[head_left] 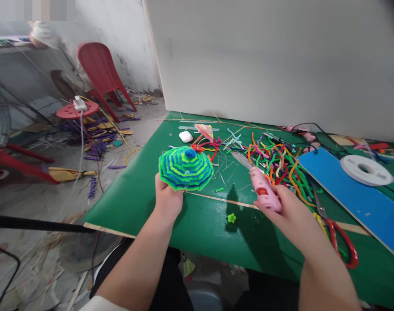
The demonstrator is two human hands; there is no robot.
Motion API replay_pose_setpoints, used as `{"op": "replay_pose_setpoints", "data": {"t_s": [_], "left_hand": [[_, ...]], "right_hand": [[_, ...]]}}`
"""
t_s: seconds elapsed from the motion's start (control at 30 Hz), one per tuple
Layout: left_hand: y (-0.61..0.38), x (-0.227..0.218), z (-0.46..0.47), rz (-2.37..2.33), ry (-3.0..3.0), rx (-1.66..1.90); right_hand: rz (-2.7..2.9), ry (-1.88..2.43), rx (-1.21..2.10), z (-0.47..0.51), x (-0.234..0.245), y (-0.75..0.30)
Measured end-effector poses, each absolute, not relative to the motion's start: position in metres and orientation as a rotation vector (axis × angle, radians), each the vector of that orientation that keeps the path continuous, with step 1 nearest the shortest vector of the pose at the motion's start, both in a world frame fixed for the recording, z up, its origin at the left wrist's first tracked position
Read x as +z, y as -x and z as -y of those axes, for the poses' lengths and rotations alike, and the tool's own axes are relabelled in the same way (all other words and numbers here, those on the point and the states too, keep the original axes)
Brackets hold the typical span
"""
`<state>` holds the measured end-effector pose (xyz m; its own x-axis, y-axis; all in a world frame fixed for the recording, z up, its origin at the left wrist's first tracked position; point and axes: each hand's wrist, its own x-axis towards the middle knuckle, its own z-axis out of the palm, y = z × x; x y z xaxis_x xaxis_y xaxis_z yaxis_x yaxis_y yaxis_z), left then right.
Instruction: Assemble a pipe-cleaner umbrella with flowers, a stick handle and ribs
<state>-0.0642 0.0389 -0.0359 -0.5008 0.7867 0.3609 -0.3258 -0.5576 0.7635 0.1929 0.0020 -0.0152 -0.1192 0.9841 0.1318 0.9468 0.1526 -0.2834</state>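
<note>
In the head view, your left hand (169, 201) clasped the blue-and-green striped, fuzzy domed umbrella (186, 172) from beneath, above the green-topped table (203, 233); your right hand (289, 211) gripped 1 pink plastic glue gun (262, 183). Gluing seemed in hand; the next move called for careful aim.

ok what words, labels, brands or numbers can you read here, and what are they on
None can be read.
White spool: any marks on its face are too small and blurred to read.
Pink glue gun: no legible lettering on the side that shows.
</note>
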Motion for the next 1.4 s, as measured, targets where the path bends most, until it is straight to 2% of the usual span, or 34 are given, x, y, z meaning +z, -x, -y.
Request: {"op": "replay_pose_setpoints", "data": {"t_s": [0.1, 0.23, 0.47, 0.6, 0.83, 0.93, 1.1, 1.27, 1.4], "left_hand": [[0.064, -0.033, -0.039, -0.879, -0.929, 2.048], [0.065, -0.030, -0.039, -0.907, -0.906, 2.041], [0.060, -0.038, -0.041, -0.925, -0.929, 1.946], [0.054, -0.047, -0.041, -0.891, -1.029, 1.905], [0.046, -0.048, -0.035, -0.870, -0.993, 1.895], [0.044, -0.047, -0.031, -0.894, -1.041, 1.879], [0.038, -0.042, -0.023, -0.852, -1.460, 1.738], [0.033, -0.034, -0.013, -0.818, -1.668, 1.726], [0.028, -0.028, -0.006, -0.918, -1.568, 1.638]], "right_hand": [[2.215, 2.000, 0.323, -0.016, -0.037, -0.195], [2.321, 2.054, 0.341, -0.018, -0.057, -0.204], [2.397, 1.764, 0.215, -0.006, -0.040, -0.197], [2.600, 1.492, 0.294, -0.002, -0.041, -0.165], [2.697, 1.539, 0.279, -0.007, -0.060, -0.146], [2.561, 1.387, 0.473, -0.004, -0.043, -0.148], [1.955, 1.048, 0.759, 0.014, -0.009, -0.150], [1.657, 0.930, 0.863, 0.023, -0.007, -0.147], [1.566, 0.858, 0.958, 0.022, -0.010, -0.146]]}}
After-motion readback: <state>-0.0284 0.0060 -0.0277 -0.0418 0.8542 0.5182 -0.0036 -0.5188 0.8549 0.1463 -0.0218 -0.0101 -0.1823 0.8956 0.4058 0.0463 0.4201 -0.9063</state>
